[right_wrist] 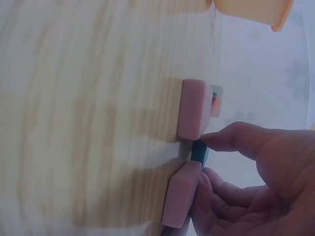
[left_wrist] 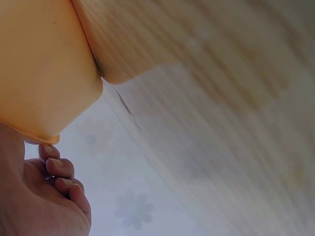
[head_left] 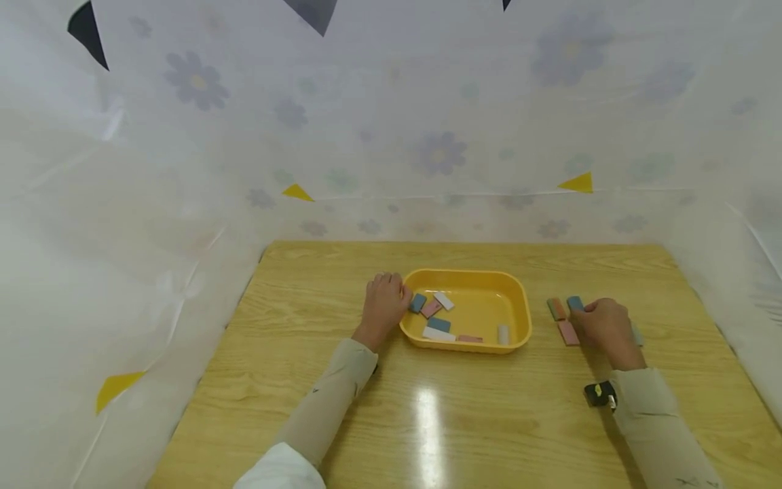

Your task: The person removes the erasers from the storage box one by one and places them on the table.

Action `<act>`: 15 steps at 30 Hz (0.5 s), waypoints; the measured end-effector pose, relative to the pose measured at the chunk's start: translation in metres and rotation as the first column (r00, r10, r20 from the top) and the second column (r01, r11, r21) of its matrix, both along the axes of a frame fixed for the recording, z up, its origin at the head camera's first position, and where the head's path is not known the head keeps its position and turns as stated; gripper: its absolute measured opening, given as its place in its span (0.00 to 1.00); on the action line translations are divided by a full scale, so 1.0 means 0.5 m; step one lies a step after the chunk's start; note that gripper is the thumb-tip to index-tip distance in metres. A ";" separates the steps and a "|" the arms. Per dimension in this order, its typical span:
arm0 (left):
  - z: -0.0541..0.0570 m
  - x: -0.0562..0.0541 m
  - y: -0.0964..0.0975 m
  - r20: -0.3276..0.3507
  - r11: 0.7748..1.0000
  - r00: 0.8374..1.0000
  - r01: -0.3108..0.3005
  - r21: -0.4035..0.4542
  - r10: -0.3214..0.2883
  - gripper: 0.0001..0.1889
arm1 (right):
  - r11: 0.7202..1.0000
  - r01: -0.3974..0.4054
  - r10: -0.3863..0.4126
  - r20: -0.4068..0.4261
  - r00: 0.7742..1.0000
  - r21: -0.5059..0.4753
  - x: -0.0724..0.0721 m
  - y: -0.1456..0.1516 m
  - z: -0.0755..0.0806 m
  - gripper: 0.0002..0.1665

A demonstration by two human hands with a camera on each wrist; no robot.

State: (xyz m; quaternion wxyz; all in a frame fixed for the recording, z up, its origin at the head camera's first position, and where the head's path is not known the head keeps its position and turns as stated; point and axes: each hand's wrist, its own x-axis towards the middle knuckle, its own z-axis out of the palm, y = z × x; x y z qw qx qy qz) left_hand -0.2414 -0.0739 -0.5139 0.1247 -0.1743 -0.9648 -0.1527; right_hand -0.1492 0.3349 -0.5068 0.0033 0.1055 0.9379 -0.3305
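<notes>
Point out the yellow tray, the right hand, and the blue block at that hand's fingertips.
Yellow tray (head_left: 475, 311): head view, on a bare part of its floor.
Right hand (head_left: 606, 327): head view, on the back of the hand.
Blue block (head_left: 575, 303): head view, on its top face.

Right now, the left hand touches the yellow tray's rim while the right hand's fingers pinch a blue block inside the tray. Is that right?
Not inside: the head view shows the right hand pinching the blue block outside the yellow tray, to its right.
</notes>
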 end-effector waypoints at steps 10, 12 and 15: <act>0.000 -0.002 -0.004 0.001 1.000 1.000 -0.018 -0.011 0.018 0.11 | 0.999 -0.026 0.026 -0.014 1.000 0.039 -0.009 -0.016 0.020 0.23; -0.001 -0.001 -0.004 0.002 1.000 1.000 -0.018 -0.012 0.019 0.11 | 0.998 -0.027 0.031 -0.062 0.998 0.060 -0.007 -0.025 0.034 0.27; 0.000 -0.001 -0.006 0.000 1.000 1.000 -0.021 -0.011 0.021 0.11 | 0.998 -0.037 0.042 -0.108 0.993 0.041 -0.005 -0.046 0.061 0.29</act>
